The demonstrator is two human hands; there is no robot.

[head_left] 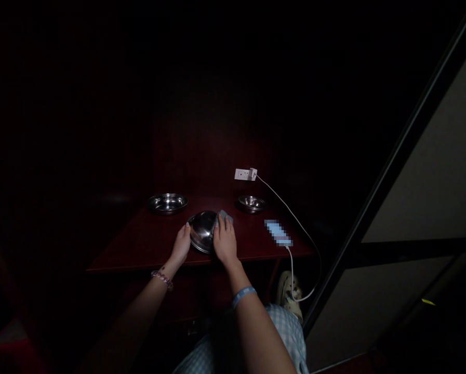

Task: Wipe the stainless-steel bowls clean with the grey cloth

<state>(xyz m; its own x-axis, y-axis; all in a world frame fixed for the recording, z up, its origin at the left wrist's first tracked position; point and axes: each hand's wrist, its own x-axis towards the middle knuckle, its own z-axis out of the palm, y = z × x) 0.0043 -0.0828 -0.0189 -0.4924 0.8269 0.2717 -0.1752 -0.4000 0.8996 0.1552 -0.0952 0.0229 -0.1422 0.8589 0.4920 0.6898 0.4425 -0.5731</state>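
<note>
A shiny metal bowl [202,228] is held tilted above the front of the dark red table, its rounded outside facing me. My left hand [181,242] grips the bowl's left rim, thumb on top and the other fingers hidden behind it. At the right side, my right hand [225,240] presses a grey cloth [224,214] against the bowl's outer surface, fingers closed over the cloth. Part of the cloth is covered by the fingers. Behind the hands, a wide metal bowl [168,210] stands at the back left and a smaller metal bowl [251,210] at the back right.
A phone [278,233] lies on the table's [131,249] right side. Its white cable [293,275] hangs past the edge and runs up to a charger [252,174] in the wall socket [240,174]. A pale clog [286,291] shows below. A framed panel [420,192] stands at right.
</note>
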